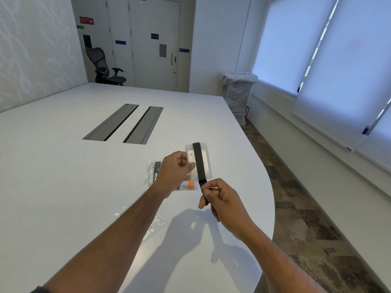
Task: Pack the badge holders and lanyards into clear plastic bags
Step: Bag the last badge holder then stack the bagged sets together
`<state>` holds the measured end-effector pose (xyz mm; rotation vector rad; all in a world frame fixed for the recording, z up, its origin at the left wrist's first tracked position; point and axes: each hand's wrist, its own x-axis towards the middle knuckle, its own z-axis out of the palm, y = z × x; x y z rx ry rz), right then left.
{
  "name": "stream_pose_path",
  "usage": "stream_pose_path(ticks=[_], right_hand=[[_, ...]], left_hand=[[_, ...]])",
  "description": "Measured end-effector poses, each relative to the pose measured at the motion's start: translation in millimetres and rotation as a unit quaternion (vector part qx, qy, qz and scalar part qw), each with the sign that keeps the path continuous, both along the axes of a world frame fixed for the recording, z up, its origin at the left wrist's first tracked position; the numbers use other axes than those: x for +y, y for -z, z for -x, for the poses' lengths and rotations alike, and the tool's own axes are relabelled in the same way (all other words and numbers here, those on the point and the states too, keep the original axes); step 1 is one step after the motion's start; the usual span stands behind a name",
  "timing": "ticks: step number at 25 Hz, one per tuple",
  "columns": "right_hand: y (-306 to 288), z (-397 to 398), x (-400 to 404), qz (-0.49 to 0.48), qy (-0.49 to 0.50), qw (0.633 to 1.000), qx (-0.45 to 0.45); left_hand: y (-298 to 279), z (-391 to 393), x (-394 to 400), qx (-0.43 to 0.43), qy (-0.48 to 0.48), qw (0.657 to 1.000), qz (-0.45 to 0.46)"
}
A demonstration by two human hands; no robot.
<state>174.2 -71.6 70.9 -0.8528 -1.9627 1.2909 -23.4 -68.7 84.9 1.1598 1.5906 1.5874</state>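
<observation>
Our left hand (176,169) pinches the badge holder (198,161) upright while our right hand (220,198), just below, grips the lanyard (199,163) running lengthwise down it.

A clear, frosted badge holder (198,161) is held upright above the white table, its face toward the camera, with a black lanyard (200,166) running straight down its middle from 12 to 6 o'clock and trailing off past the lower edge. At its 9 o'clock a filled clear plastic bag (152,172) lies flat on the table with a dark strap showing inside. At 7 o'clock, nearer the camera, an empty crinkled clear bag (156,224) also lies flat.
</observation>
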Motion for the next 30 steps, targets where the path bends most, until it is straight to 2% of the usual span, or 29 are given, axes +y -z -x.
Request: stream_pose_path(ticks=[4, 8, 13, 16, 19, 21, 25, 28, 30], right_hand=[[-20.7, -4.1, 9.3, 0.029, -0.045, 0.997, 0.051], [-33.4, -8.6, 20.9, 0.037, -0.092, 0.995, 0.013], [-33.1, 0.3, 34.8, -0.099, 0.033, 0.992, -0.072], [-29.4, 5.9, 36.8, -0.196, 0.073, 0.971, -0.116], [-24.9, 8.2, 43.3, -0.311, 0.109, 0.935, -0.13], [-22.3, 9.2, 46.5, -0.335, 0.12, 0.925, -0.131], [-14.1, 15.6, 47.8, -0.282, 0.114, 0.945, -0.116], [-11.0, 23.3, 45.9, -0.16, 0.055, 0.973, -0.155], [-3.8, 30.4, 42.3, -0.115, 0.025, 0.98, -0.162]], left_hand=[[4.8, -1.1, -4.6, 0.009, 0.06, 0.998, 0.015], [7.7, -3.0, -8.5, -0.004, 0.119, 0.992, 0.037], [15.8, -4.6, -12.8, 0.028, 0.158, 0.986, 0.049], [19.7, -5.9, -15.1, 0.034, 0.17, 0.983, 0.065], [22.2, -4.8, -20.9, 0.022, 0.183, 0.98, 0.073], [24.4, -3.0, -24.7, 0.029, 0.193, 0.978, 0.078], [29.0, 4.1, -35.4, 0.025, 0.205, 0.975, 0.084], [34.7, 11.5, -45.6, 0.038, 0.208, 0.973, 0.09], [39.2, 18.8, -50.2, 0.053, 0.196, 0.974, 0.103]])
